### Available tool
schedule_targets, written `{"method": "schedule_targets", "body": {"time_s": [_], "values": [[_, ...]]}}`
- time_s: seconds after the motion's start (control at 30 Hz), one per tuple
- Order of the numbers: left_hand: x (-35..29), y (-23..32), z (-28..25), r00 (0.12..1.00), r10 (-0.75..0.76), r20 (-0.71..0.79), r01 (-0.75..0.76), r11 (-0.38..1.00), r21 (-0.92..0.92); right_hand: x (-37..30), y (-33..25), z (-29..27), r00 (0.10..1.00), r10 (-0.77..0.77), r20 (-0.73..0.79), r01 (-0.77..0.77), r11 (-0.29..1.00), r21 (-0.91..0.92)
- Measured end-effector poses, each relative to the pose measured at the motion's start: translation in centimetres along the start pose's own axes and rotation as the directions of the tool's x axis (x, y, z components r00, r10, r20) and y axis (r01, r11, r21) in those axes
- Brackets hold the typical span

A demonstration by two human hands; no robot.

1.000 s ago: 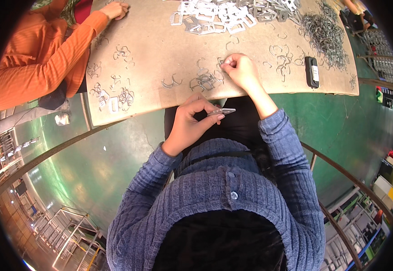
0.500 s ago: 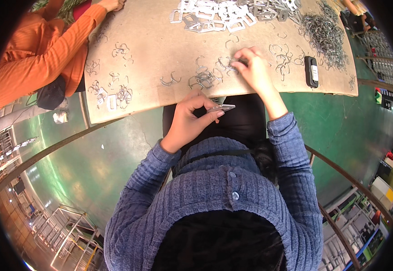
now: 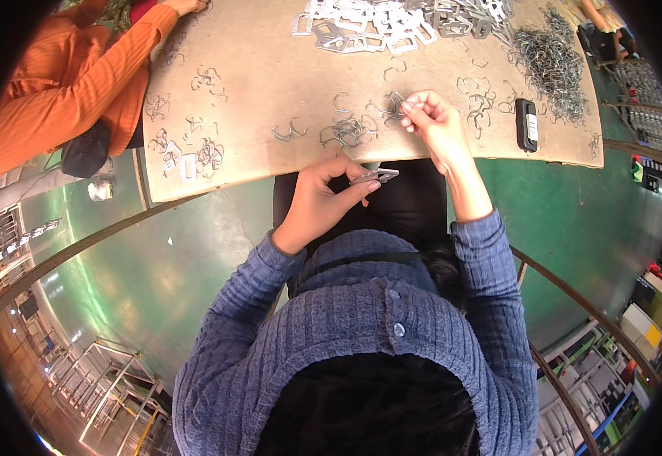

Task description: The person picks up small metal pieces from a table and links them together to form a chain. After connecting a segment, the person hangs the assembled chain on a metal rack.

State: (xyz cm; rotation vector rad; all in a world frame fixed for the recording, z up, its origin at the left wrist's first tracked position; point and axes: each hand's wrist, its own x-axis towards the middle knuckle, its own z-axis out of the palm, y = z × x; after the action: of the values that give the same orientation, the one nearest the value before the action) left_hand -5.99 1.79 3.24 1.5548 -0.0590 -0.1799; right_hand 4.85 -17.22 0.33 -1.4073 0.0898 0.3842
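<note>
My left hand [image 3: 319, 194] is closed on a small flat metal plate with a cut-out [image 3: 376, 176], held just off the table's near edge above my lap. Over the table, my right hand [image 3: 436, 125] pinches a thin bent wire clip [image 3: 396, 100] between thumb and fingertips. A loose pile of similar wire clips [image 3: 350, 132] lies on the table between my hands. Two more clips [image 3: 291, 131] sit left of that pile, and several others [image 3: 477, 99] are scattered to the right of my right hand.
On the brown table [image 3: 262, 83], silver metal frames [image 3: 376, 26] are heaped at the back. A dense wire-clip mound [image 3: 550, 61] and a black device [image 3: 526, 125] are at the right. A co-worker's orange sleeve [image 3: 80, 95] reaches in at the left, near more clips [image 3: 208, 156].
My right hand has drawn slightly back toward me and lifted with a wire clip pinched in its fingertips. My left hand keeps the metal plate in nearly the same place, tilted a little differently.
</note>
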Motion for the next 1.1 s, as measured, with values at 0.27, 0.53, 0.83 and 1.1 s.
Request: {"method": "schedule_targets", "body": {"time_s": [0.27, 0.53, 0.83, 1.1], "values": [[1.5, 1.1, 1.1, 0.998, -0.008, -0.069, 0.002, 0.997, -0.081, -7.5, -4.0, 1.0, 0.992, -0.121, -0.027, 0.123, 0.977, 0.172], [1.8, 1.0, 1.3, 0.996, 0.076, -0.037, -0.073, 0.995, 0.073, -9.2, -3.3, 3.3, 0.993, -0.114, 0.006, 0.108, 0.955, 0.276], [1.9, -0.1, 1.1, 0.984, 0.178, -0.012, -0.173, 0.971, 0.162, -9.2, -2.6, 3.9, 1.000, -0.030, -0.002, 0.028, 0.909, 0.415], [5.2, 1.2, -1.9, 0.829, -0.082, 0.553, 0.088, 0.996, 0.014, -10.4, -1.2, 4.9, 0.839, -0.542, -0.039, 0.534, 0.837, -0.120]]}}
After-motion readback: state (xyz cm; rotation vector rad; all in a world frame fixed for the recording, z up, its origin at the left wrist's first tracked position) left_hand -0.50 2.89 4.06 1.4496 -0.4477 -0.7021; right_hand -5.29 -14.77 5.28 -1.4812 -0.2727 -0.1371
